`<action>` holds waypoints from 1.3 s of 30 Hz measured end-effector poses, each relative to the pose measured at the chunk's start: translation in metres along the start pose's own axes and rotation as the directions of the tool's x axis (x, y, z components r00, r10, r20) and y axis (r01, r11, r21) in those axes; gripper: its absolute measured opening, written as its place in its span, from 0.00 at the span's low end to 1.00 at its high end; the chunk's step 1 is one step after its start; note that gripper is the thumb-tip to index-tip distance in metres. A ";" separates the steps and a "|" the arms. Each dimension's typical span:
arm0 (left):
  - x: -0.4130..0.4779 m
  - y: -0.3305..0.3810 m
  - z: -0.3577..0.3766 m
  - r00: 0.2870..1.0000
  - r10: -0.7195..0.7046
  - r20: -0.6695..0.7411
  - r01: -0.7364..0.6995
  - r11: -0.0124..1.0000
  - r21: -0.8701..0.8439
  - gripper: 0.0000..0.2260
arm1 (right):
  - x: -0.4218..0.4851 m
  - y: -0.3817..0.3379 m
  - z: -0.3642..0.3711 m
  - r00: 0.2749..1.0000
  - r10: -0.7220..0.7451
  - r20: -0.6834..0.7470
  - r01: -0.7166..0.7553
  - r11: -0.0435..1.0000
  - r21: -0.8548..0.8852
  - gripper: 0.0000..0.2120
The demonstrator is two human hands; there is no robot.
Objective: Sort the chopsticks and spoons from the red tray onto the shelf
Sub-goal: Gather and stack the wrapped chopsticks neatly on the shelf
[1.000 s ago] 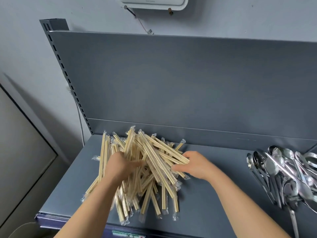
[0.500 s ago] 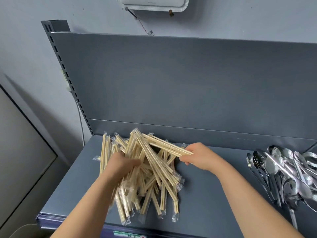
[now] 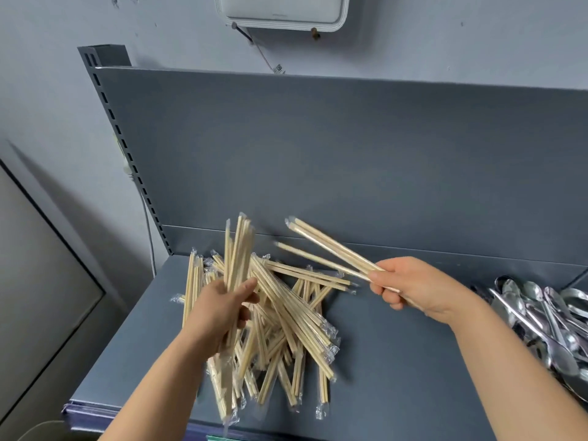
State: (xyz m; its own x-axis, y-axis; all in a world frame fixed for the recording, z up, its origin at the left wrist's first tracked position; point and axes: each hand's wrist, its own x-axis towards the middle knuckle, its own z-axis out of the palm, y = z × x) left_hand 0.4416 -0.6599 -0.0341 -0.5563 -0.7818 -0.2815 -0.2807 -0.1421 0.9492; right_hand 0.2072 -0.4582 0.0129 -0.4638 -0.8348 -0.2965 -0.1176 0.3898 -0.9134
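Chopsticks lie in a loose, criss-crossed heap on the left part of the shelf. They are slim, straight pairs of pale matte bamboo, each sealed in a clear, crinkled plastic sleeve.

The left hand grips a bundle of them, with fingers and thumb curled round its middle. The bundle stands nearly upright. Its top ends fan a little above the heap, and its lower ends hang past the wrist toward the shelf's front edge.

The right hand pinches a smaller bunch by one end, thumb on top. These sticks slant up and to the left, lifted clear of the heap, and splay apart toward their far tips. They look slightly blurred.

On the heap, the flattened sleeve tails stick out beyond the stick ends and catch the light.

The shelf is smooth, dark grey metal with a flat back panel of the same grey. A slotted upright runs along the panel's left side.

Spoons of polished metal are piled at the right edge of the shelf, well apart from the heap. Their oval bowls and thin handles overlap and mirror the room.

Above the panel, a white box with rounded corners hangs on the pale wall, and a thin cable trails from it.
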 end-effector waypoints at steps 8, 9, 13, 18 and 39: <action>-0.001 0.020 0.065 0.981 0.139 0.137 -0.122 0.985 -0.120 0.18 | -0.010 0.028 0.048 0.993 -0.121 -0.010 0.119 0.946 0.302 0.11; -0.001 0.024 0.074 0.973 0.174 0.152 -0.151 0.977 -0.153 0.19 | -0.012 0.030 0.051 0.992 -0.122 0.008 0.114 0.944 0.310 0.11; 0.005 0.038 0.105 0.938 0.269 0.220 -0.218 0.948 -0.231 0.13 | -0.020 0.035 0.047 0.992 -0.092 0.084 0.071 0.972 0.223 0.12; 0.010 0.045 0.137 0.910 0.232 0.344 -0.073 0.906 -0.417 0.16 | -0.026 0.041 0.017 0.995 -0.048 0.087 0.048 0.999 0.004 0.15; -0.020 -0.004 0.247 0.825 0.309 0.473 -0.286 0.950 -0.123 0.11 | -0.011 0.018 -0.071 0.934 -0.345 0.087 0.260 0.829 0.495 0.08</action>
State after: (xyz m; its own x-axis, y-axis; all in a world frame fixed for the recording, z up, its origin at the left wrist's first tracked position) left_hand 0.2613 -0.4937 -0.0667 -0.9158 -0.4017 -0.0049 -0.0116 0.0143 0.9998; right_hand 0.1478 -0.4146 0.0195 -0.3161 -0.9486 0.0141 0.2163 -0.0865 -0.9725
